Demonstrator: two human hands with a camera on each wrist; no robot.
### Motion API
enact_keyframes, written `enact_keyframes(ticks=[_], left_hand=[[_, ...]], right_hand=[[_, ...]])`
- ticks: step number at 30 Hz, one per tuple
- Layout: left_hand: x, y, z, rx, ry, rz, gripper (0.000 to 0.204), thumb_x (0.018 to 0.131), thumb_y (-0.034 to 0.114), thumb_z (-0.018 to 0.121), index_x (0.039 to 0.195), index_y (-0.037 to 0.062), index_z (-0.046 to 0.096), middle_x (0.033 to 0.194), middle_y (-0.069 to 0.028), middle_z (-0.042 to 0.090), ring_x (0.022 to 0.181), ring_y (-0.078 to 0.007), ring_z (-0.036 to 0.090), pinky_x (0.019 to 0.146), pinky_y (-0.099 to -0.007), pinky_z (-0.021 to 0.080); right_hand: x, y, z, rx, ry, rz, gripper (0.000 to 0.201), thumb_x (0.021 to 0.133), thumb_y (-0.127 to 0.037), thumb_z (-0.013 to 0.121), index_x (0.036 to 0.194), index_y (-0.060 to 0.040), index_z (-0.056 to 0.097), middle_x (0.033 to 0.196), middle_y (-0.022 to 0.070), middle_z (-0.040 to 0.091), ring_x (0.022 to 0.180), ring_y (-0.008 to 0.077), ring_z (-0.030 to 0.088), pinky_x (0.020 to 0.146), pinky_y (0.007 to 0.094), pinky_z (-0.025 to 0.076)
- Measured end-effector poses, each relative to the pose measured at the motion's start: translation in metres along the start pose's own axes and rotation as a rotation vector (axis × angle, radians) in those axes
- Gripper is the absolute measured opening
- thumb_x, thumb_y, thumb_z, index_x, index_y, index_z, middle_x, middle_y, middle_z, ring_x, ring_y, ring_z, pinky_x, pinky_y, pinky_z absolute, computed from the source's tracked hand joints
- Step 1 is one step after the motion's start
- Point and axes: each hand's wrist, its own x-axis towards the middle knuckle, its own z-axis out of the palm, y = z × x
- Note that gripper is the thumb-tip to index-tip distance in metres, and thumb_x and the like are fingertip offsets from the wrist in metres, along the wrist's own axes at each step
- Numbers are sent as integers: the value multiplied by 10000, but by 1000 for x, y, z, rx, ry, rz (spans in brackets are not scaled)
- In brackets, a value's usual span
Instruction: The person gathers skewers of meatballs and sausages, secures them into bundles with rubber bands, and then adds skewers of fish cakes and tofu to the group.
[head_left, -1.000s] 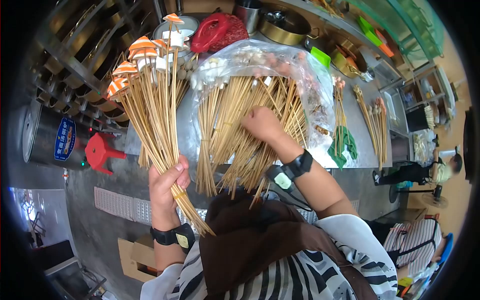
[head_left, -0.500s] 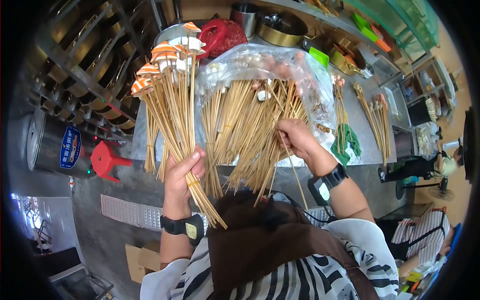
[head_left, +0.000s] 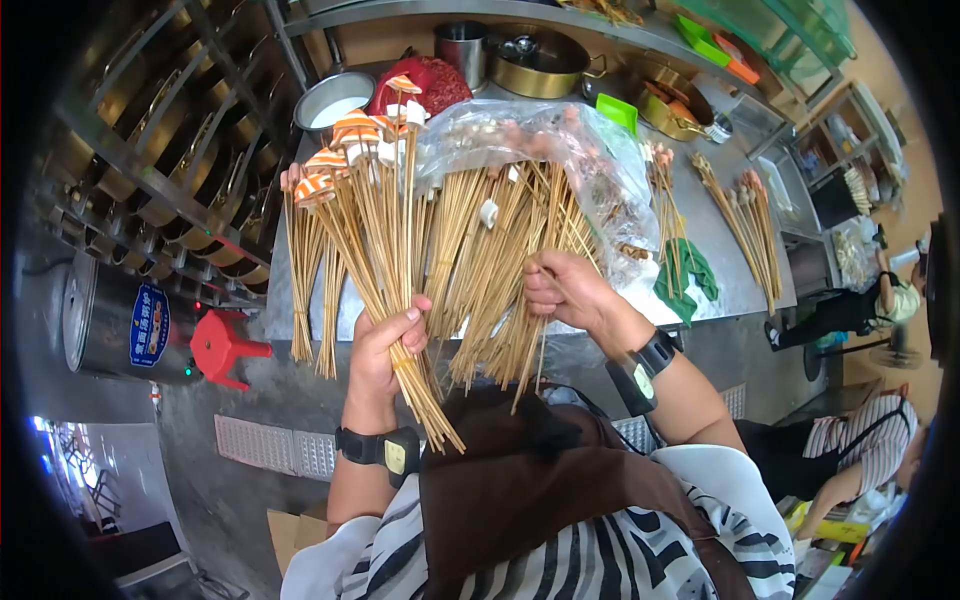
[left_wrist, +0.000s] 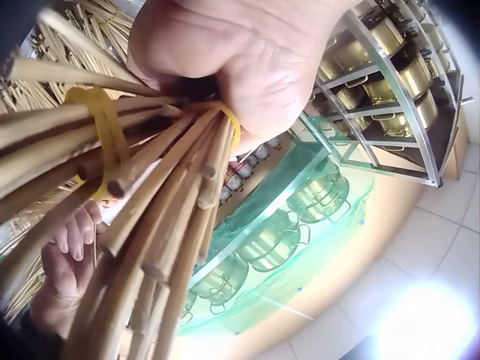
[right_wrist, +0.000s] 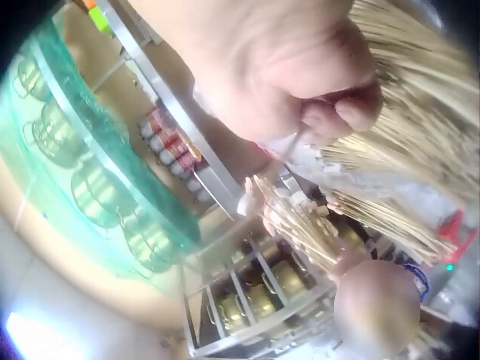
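My left hand [head_left: 388,345] grips a thick bundle of wooden skewers [head_left: 378,250], tilted up, with orange-and-white striped pieces [head_left: 355,128] and white pieces at its top. A yellow band [left_wrist: 109,135] circles the sticks below that hand in the left wrist view. Over the pile of skewers [head_left: 500,300], my right hand [head_left: 568,290] has curled fingers pinching a thin stick; a white piece [head_left: 488,213] shows up and left of it. In the right wrist view the right hand [right_wrist: 300,75] covers most of the stick. Clear plastic [head_left: 600,160] covers the pile's far ends.
Two narrow skewer bundles [head_left: 300,290] lie at the table's left. A green cloth [head_left: 688,280] and more skewers [head_left: 745,235] lie to the right. Pots [head_left: 540,65], a bowl [head_left: 335,100] and a red bag [head_left: 425,88] stand behind. A red stool [head_left: 225,348] is at left.
The left hand's bundle has moved right in view. The right hand was curled over the pile, then drew a skewer toward the body; now it is nearer the left hand, with the white piece farther left.
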Motion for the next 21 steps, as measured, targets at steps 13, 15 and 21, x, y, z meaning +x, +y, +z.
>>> enact_keyframes(ticks=[13,15,21], left_hand=[[3,-2,0,-72,-8,26,178,796,-27,515,971,-50,525,830,-91,575,555,-77,457,475,-212,383],[2,-1,5,-90,-10,32,173,796,-32,510,968,-52,524,836,-97,577,555,-79,461,474,-213,384],[-5,4,8,-29,13,32,171,795,-27,517,964,-52,522,827,-93,575,555,-81,459,477,-213,383]], right_hand=[[-39,2,7,16,2,-42,202,858,-145,433,659,-109,429,555,-37,325,453,74,283,416,242,216],[-44,9,16,-124,3,17,205,848,-131,444,644,-113,428,547,-42,313,447,71,284,414,237,209],[-61,-5,-2,-196,65,37,267,846,-143,469,588,-121,400,537,-43,325,435,72,266,413,244,216]])
